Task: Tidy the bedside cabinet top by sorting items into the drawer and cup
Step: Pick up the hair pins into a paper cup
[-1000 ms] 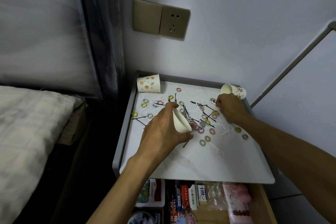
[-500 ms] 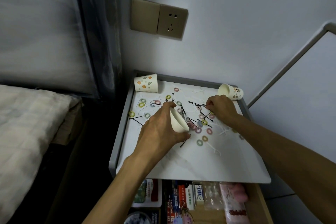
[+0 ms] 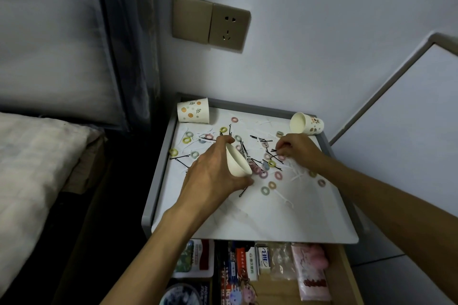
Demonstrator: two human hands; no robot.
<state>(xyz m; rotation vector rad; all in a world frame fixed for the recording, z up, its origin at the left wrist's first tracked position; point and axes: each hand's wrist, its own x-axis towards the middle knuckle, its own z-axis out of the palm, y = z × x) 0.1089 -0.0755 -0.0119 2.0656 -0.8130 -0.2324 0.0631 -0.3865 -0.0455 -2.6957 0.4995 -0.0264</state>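
Gripping tipped cup [image 3: 236, 161] with left hand [image 3: 210, 173], pinching hairpin [image 3: 274, 150] with right hand [image 3: 297, 148] (thin, slippy); might drop it outside cup.

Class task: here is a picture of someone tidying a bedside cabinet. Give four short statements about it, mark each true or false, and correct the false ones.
1. The left hand grips a paper cup, tilted over the cabinet top. True.
2. The drawer is shut. False: it is pulled open, with packets and boxes showing inside.
3. The printed cup at the back right corner stands upright. False: it lies on its side, with its mouth facing left.
4. The right hand has its fingertips at the bobby pins. True.
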